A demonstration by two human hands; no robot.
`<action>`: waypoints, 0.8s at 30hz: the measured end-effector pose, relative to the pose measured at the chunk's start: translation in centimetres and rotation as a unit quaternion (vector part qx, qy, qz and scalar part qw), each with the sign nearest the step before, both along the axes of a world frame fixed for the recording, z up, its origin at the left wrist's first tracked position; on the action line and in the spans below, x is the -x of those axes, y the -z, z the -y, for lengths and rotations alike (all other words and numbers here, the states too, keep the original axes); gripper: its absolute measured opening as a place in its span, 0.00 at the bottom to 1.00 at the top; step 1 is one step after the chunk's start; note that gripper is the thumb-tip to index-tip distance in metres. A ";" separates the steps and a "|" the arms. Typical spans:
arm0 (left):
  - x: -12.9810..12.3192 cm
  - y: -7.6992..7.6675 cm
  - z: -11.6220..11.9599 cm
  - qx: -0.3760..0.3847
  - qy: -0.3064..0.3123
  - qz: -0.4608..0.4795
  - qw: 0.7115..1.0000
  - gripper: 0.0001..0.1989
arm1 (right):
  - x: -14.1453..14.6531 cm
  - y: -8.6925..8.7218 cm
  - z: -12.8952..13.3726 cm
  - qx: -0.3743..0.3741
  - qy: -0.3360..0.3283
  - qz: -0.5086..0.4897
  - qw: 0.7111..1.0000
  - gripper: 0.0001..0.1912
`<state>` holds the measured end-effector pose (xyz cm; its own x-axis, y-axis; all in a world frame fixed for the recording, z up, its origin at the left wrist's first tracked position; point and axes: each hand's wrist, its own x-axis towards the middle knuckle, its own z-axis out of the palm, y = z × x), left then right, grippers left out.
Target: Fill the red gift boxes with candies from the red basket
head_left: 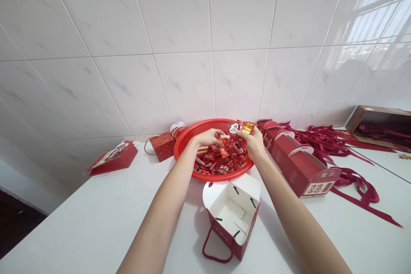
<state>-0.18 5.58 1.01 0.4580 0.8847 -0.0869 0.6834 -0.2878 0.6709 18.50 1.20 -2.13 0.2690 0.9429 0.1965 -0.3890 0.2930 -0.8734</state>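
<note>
A red plastic basket (229, 177) holds a heap of red-wrapped candies (221, 165). My left hand (208, 138) reaches over its left side, fingers curled down around a small red and orange wrapped candy (224, 151). At the basket's right rim, my right hand (255, 142) is closed on wrapped candies (246, 127), one red and gold, another with a white label. Between my forearms stands an open dark red gift box (233, 216) with a white inside, its flaps spread. A dark red rope handle (218, 260) hangs from its front.
Several closed red gift boxes (297, 167) stand in a row at the right, beside tangled dark red ribbons (327, 139). A cardboard box (382, 115) lies farther right. Left of the basket are a small red box (162, 146) and a red carton (115, 157). The tiled wall (183, 85) closes off the back.
</note>
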 end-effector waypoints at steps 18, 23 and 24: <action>0.4 0.7 -0.2 0.022 -0.048 -0.021 0.998 0.16 | 0.0 0.3 -0.3 -0.012 0.003 0.012 1.000 0.19; -0.6 -0.6 2.2 0.074 0.035 -0.157 0.984 0.06 | -0.1 0.4 -0.4 -0.006 0.001 0.005 1.000 0.19; -0.8 -0.5 2.7 0.087 0.038 -0.193 0.977 0.07 | 0.0 0.4 -0.4 -0.006 0.002 0.001 1.000 0.19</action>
<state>0.57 2.90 1.53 0.4247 0.8060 -0.4124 0.8763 -0.2515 0.4110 18.53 1.58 -2.53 0.2730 0.9394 0.2076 -0.3855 0.3045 -0.8710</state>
